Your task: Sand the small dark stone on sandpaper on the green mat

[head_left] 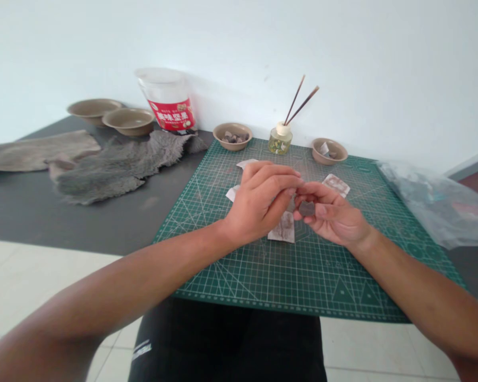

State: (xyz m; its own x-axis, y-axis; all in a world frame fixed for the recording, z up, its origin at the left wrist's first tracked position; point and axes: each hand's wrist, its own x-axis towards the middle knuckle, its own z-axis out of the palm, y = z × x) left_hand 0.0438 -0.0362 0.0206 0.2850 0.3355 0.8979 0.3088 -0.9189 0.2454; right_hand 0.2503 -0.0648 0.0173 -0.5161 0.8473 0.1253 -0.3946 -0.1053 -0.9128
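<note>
My right hand (338, 218) is closed with thumb and fingers on a small flat dark grey piece (307, 208), held above the mat. My left hand (263, 199) is closed too, its fingertips pinched together and touching the right fingertips. Whatever it grips, if anything, is hidden. Below the hands a white card with brown stains (282, 231) lies on the green cutting mat (302, 281). Another stained card (336, 185) lies just beyond my right hand. White pieces (232, 193) stick out from behind my left hand.
At the back stand a bowl of dark pieces (232, 137), a reed diffuser (280, 139) and a bowl with several bits (329, 152). To the left are two bowls (129, 122), a plastic tub (169, 101) and grey cloths (115, 167). A clear plastic bag (434, 201) lies right.
</note>
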